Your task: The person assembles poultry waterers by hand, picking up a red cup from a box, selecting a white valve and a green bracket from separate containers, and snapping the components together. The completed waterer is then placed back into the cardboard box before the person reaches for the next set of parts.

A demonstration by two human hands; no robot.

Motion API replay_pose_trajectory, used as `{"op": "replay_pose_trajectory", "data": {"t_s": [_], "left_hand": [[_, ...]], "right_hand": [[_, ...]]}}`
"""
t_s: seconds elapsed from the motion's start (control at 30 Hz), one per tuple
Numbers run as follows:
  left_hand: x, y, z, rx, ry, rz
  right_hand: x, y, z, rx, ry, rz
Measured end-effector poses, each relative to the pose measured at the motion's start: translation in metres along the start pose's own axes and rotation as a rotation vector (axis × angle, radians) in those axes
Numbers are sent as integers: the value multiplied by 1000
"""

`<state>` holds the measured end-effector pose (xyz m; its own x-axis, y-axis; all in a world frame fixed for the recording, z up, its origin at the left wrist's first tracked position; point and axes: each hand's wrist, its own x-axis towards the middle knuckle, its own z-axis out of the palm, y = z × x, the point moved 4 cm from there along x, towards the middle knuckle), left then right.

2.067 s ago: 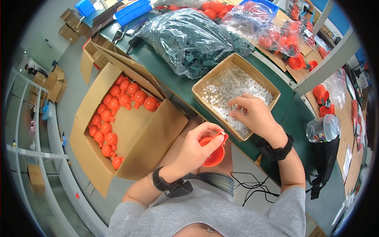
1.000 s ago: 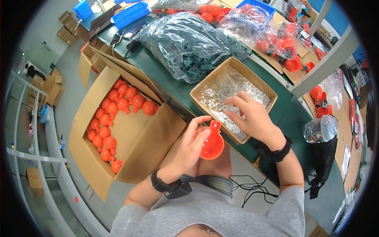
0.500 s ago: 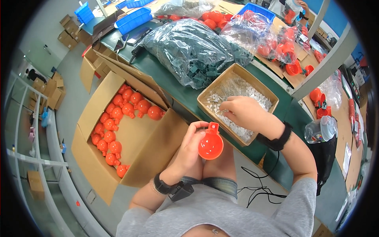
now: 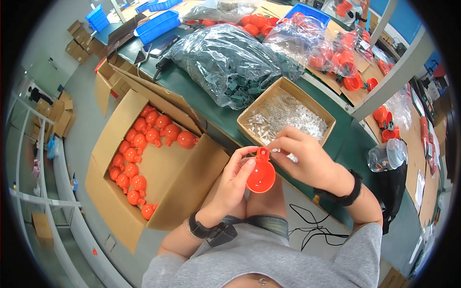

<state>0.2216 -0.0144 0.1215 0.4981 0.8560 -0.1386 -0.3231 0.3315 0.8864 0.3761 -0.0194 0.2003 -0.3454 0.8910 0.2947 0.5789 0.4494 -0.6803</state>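
Pinched between thumb and fingers, a red cup (image 4: 261, 177) sits in the person's left hand (image 4: 233, 181), over the lap, bowl facing up. The right hand (image 4: 300, 157) has its fingertips drawn together beside the cup's tab (image 4: 262, 154); I can't tell whether they hold anything. Just beyond stands a tray (image 4: 248, 135) of small white pieces (image 4: 312, 126).

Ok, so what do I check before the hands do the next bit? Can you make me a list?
1. Red cup held: ok, the left hand grips it.
2. Cup's hollow side showing: ok, it faces the camera.
3. Right hand near the cup's tab: ok, fingertips close beside it.
4. Small part in the right fingertips: cannot tell, too tiny.
5. Tray nearby with white pieces: ok.
6. Carton open: ok, round red pieces inside.
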Motion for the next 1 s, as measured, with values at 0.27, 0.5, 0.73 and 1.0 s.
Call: {"op": "replay_pose_trajectory", "data": {"t_s": [0.27, 0.5, 0.73, 1.0], "left_hand": [[-5, 5, 3, -23, -37, -2], [-15, 17, -3, -57, -61, 20], [-19, 29, -13, -48, -110, 93], [-21, 31, -36, -136, -101, 102]], "right_hand": [[-4, -10, 8, -57, 28, -4], [4, -28, 15, -96, -2, -47], [24, -36, 8, -30, -39, -3], [104, 50, -19, -272, -20, 217]]}}
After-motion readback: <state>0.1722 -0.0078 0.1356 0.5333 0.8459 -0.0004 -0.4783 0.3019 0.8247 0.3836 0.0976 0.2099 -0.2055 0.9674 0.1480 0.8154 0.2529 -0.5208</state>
